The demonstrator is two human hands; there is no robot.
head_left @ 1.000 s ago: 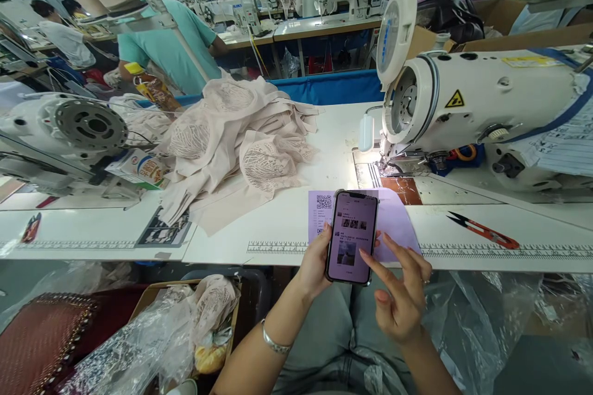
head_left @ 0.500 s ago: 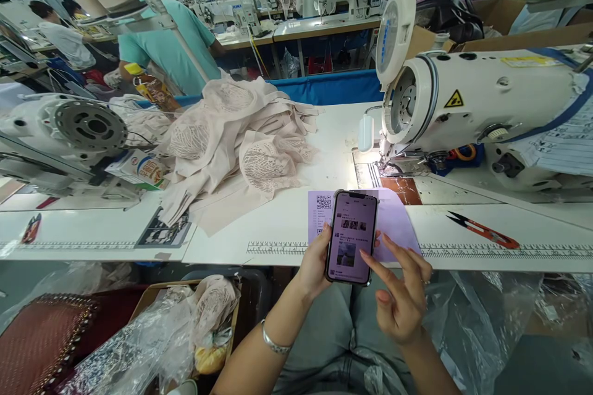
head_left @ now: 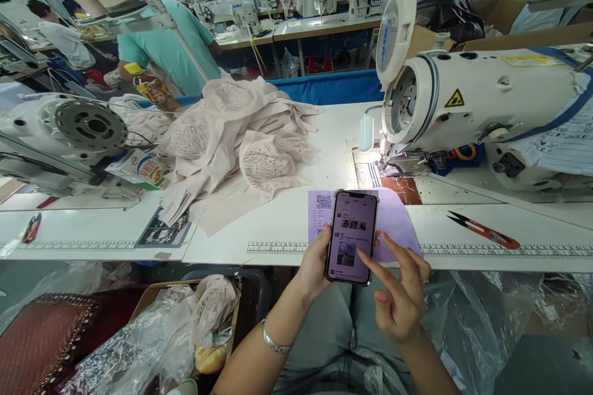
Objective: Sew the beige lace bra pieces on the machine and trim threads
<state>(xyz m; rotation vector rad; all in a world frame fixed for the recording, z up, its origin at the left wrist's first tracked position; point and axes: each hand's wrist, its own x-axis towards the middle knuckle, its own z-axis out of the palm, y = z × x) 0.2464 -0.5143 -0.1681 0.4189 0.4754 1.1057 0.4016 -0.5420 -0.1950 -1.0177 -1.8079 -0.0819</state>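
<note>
My left hand (head_left: 312,262) grips a smartphone (head_left: 351,236) by its left edge, upright over the table's front edge, screen lit with small pictures. My right hand (head_left: 399,293) hovers at the phone's lower right with its fingers apart, the index fingertip touching or just over the screen. Behind the phone a lilac paper slip (head_left: 393,225) with a QR code lies flat on the white sewing table (head_left: 287,222).
A white sewing machine (head_left: 482,105) stands at right, red thread snips (head_left: 484,231) before it. A heap of beige lace garments (head_left: 241,142) lies at left-centre, beside another machine (head_left: 69,129). A box of bagged fabric (head_left: 185,327) sits below the table. Other people work at far tables.
My right index finger has edged slightly left and up onto the phone's lower screen. Everything else holds still.
</note>
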